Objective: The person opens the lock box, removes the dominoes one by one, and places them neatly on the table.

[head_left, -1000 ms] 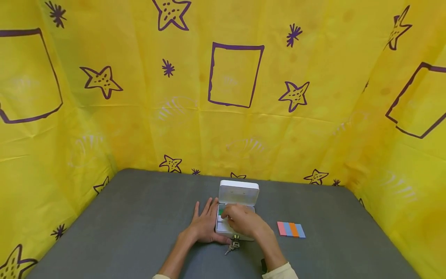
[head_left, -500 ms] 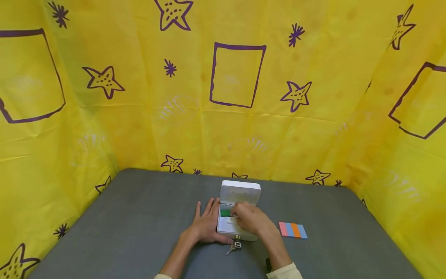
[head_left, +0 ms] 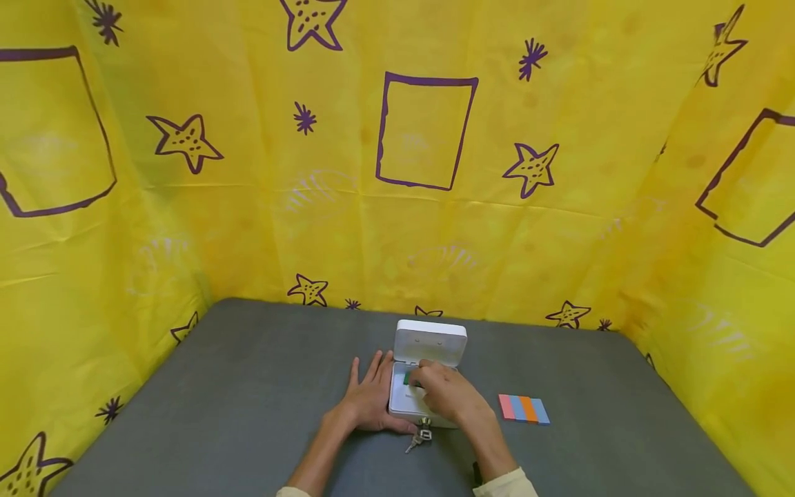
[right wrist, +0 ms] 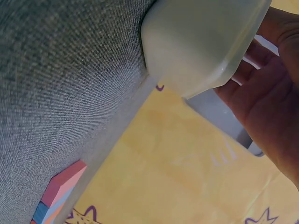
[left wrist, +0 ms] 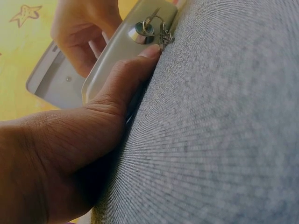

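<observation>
A white metal cash box (head_left: 404,407) stands on the table with its lid (head_left: 430,344) raised. Keys (head_left: 413,442) on a ring hang at its front lock (left wrist: 141,32). My left hand (head_left: 368,404) lies along the box's left side with fingers straight and spread. Its thumb (left wrist: 126,77) presses along the front wall, the tip close under the lock. Over the box's opening is my right hand (head_left: 444,391), with curled fingers reaching inside. At its fingertips it pinches a green block (head_left: 407,377), partly covered by the hand. The box's right interior is hidden.
Right of the box, pink, blue and orange blocks (head_left: 524,408) lie side by side on the grey table (head_left: 261,407). A yellow curtain (head_left: 310,228) with purple drawings hangs behind and at both sides.
My right hand first moved right inside the box, uncovering more of the green block. Now the block's left end stands farther from the box's left wall. My left hand stays in place.
</observation>
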Motion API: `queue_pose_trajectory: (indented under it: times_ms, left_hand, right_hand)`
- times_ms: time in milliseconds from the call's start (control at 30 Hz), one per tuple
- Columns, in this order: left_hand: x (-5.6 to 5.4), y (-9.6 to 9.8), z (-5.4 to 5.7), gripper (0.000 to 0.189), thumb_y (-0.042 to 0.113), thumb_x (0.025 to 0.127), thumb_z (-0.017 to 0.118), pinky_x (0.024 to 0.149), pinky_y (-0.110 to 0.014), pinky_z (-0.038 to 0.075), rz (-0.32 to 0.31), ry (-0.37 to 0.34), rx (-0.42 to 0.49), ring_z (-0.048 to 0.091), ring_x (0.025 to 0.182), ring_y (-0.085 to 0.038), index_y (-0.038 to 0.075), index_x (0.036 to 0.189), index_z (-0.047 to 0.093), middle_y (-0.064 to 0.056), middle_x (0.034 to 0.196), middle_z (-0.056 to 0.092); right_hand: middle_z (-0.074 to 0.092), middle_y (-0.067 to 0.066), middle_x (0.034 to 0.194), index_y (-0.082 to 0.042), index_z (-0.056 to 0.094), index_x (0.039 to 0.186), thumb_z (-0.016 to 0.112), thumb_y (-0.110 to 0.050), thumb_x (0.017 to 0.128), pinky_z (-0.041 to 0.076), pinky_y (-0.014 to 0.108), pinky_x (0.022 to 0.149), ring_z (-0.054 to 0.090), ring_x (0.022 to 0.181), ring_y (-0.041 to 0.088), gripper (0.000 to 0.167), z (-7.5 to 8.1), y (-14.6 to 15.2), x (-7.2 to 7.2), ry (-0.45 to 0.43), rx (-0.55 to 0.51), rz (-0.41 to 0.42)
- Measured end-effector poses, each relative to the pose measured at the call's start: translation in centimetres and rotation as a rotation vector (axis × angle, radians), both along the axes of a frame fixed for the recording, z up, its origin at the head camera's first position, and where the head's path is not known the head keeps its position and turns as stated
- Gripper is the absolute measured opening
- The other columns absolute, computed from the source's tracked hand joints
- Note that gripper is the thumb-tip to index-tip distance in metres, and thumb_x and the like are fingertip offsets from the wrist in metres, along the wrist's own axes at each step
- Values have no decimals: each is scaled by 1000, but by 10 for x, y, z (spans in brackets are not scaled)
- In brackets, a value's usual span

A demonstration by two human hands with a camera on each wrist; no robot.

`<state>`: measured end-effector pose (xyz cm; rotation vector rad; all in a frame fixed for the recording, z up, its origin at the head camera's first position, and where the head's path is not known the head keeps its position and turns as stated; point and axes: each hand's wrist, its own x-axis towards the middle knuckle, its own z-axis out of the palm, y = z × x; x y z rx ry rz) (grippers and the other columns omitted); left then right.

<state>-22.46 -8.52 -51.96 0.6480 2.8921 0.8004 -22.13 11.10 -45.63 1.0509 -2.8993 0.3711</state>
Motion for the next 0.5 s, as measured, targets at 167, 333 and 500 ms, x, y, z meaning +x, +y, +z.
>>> queue_pose_trajectory:
  times_ms: [167, 333, 500]
  left_hand:
    - [0, 1, 2, 135, 64, 70, 89, 126, -73, -3, -7, -4, -7, 12, 164, -43, 0, 164, 18, -23, 174, 20]
    - [0, 1, 2, 134, 62, 70, 90, 126, -73, -3, 0, -11, -11, 12, 164, -42, -1, 164, 18, -23, 174, 20]
    - [-4, -1, -4, 135, 65, 70, 88, 126, -72, -7, 3, -19, 7, 9, 165, -41, 0, 165, 16, -21, 175, 17]
  right_hand:
    - [71, 6, 95, -6, 79, 103, 80, 3, 84, 51, 30, 73, 60, 80, 13, 21, 1, 1, -1, -7, -6, 10]
    - [75, 8, 101, -6, 78, 105, 81, 5, 82, 57, 34, 78, 67, 87, 17, 26, 2, 2, 0, -23, 0, 16]
    - [76, 9, 111, -7, 77, 108, 80, 10, 81, 59, 41, 88, 71, 100, 23, 32, 3, 4, 0, -58, 5, 10]
